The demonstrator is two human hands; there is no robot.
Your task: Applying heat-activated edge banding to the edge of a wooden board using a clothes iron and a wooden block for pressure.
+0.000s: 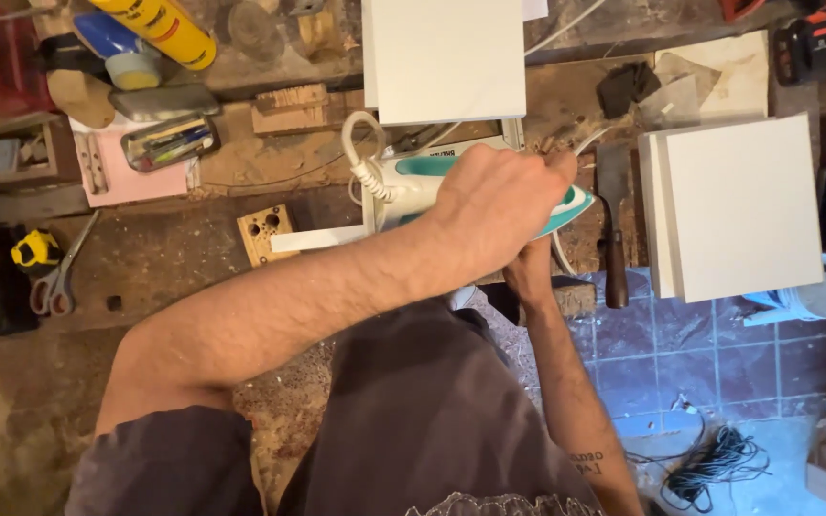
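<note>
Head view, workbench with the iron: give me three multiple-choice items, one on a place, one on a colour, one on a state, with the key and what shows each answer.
1. Where do the scissors lie?
A. at the left of the bench, beside the yellow tape measure
B. on the white panel at the right
C. on the tiled floor

2. What colours is the iron?
A. red and black
B. white and teal
C. all yellow

3. What is the left hand doing?
A. resting open on the bench
B. holding the scissors
C. closed over the iron's handle

Key: 1 A, the scissors lie at the bench's left edge next to the tape measure. 2 B, the body is white with teal trim and a white cord. 3 C, the fingers wrap the top of the iron; the right hand sits below it, mostly hidden.
</note>
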